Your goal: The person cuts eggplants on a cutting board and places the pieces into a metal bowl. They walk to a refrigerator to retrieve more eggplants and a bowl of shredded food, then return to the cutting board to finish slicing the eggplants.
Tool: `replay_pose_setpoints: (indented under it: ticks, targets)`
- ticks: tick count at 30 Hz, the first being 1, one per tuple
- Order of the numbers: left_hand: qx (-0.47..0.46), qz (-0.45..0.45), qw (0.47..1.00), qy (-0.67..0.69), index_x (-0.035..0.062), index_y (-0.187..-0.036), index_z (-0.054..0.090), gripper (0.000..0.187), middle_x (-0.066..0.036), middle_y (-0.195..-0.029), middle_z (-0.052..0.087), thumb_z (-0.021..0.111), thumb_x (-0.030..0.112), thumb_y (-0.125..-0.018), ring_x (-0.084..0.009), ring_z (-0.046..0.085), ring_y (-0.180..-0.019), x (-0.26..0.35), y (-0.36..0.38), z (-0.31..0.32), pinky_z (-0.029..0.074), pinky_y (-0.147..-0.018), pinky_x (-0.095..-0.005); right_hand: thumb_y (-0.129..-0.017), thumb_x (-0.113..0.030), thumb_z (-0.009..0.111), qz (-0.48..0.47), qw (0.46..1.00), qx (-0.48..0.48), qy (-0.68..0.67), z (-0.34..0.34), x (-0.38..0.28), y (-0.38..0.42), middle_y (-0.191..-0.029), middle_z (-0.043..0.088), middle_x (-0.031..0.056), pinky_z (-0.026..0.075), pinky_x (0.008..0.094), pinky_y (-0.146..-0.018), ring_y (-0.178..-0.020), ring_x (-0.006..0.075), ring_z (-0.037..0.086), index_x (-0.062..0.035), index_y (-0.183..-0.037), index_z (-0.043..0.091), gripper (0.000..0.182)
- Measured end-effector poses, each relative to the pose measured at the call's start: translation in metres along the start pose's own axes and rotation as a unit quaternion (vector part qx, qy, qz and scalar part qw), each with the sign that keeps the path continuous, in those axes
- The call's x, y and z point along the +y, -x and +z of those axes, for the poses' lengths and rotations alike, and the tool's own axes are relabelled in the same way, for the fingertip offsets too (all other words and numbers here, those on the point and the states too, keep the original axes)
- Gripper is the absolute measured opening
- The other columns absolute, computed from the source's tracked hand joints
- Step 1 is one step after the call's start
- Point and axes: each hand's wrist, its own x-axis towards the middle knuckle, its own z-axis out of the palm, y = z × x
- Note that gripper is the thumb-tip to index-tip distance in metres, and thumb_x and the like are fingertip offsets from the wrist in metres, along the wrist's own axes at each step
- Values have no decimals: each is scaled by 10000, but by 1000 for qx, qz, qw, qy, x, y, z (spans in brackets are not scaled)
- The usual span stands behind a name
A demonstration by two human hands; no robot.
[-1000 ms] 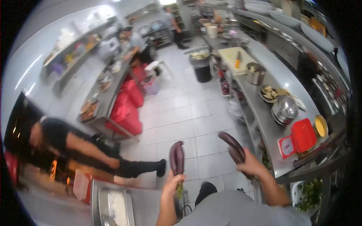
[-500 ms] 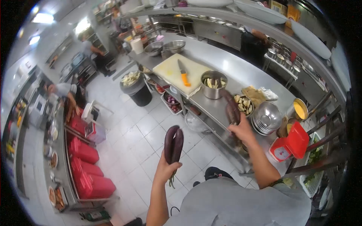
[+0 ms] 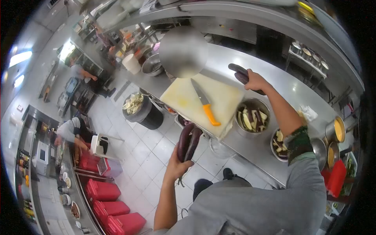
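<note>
Left hand (image 3: 177, 166), closed on two aubergines (image 3: 188, 141), hangs below the board (image 3: 196, 102), off the counter's (image 3: 274, 84) edge. Since a second ago the right hand (image 3: 253, 80), gripping its aubergines (image 3: 242, 74), has reached past the board's far corner. The knife (image 3: 205, 102) lies across the board; bare steel remains beyond it.

Restaurant kitchen, steel counter (image 3: 270, 84), cutting board (image 3: 203, 98)

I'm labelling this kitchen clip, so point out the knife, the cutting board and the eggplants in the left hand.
knife (image 3: 211, 114), head view, on its orange handle.
cutting board (image 3: 184, 98), head view, on bare board left of the blade.
eggplants in the left hand (image 3: 188, 141), head view, on the purple middle above the fingers.
</note>
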Motion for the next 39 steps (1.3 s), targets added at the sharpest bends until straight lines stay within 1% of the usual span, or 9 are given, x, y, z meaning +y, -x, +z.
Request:
replay_pose_setpoints:
  ticks: [7,9,14,19,21,26,30,34,39]
  targets:
    - [72,0,997,-18,49,-1555,369,992,-121,-1284,619,756,11,-643,-225,630,-1073,-21,-136,-138,518,-917,-323,-644,-288,795,85,989,42,-109,101,-138,-111,-1107,674,328,560,428,-906,-1050,418,693,139,-1298,428,863]
    - [20,87,995,-38,50,-1542,377,991,-154,-1218,621,796,69,-644,-254,639,-982,-29,-209,-171,547,-813,-345,-654,-268,786,112,986,65,-104,120,-159,-143,-1100,675,315,561,446,-894,-1038,426,690,113,-1272,441,804]
    - [-12,209,946,-248,78,-1541,376,1029,-280,-1322,585,807,288,-630,-450,567,-1240,-16,-357,-205,448,-1076,-476,-663,-237,772,36,997,70,19,144,-107,-231,-1119,668,262,539,463,-921,-1076,422,660,13,-1230,517,671]
    - [-110,253,899,-340,233,-1526,422,900,-192,-1209,598,776,297,-701,-416,630,-1094,6,-445,-193,532,-921,-484,-604,-153,823,69,996,-17,-45,153,-46,-251,-1374,582,230,454,396,-1107,-1302,356,568,-67,-1532,382,1031]
    - [-133,277,882,-358,231,-1532,417,907,-205,-1222,579,777,255,-699,-423,602,-1131,10,-474,-187,511,-950,-497,-670,-152,794,129,991,-31,31,159,-50,-241,-1360,587,236,465,422,-1091,-1275,385,572,-60,-1518,401,939]
    - [-196,364,843,-345,210,-1559,392,956,-242,-1341,508,780,193,-686,-461,539,-1201,-8,-537,-152,445,-1051,-509,-839,-225,755,129,967,202,88,185,-113,-140,-1254,585,238,483,487,-1023,-1181,430,578,-46,-1363,538,595]
    - [-229,392,814,-363,169,-1568,389,1002,-220,-1435,494,849,318,-690,-433,495,-1289,10,-549,-145,403,-1116,-488,-852,-249,752,258,966,14,-2,189,-240,-16,-1166,584,198,511,492,-970,-1129,393,600,-117,-1231,604,429]
    - [-285,371,830,-303,128,-1489,523,928,-212,-1437,520,867,484,-704,-413,489,-1319,42,-563,-144,391,-1133,-486,-852,-203,704,252,956,150,-16,235,-224,21,-1150,577,209,521,489,-928,-1099,389,612,-104,-1180,597,359]
    - [-261,351,757,-485,80,-1310,663,706,-194,-1391,575,810,496,-760,-383,532,-1287,74,-550,-112,438,-1085,-475,-916,-209,631,264,962,63,-24,219,-201,79,-981,651,208,533,503,-845,-879,437,645,-78,-1103,598,231]
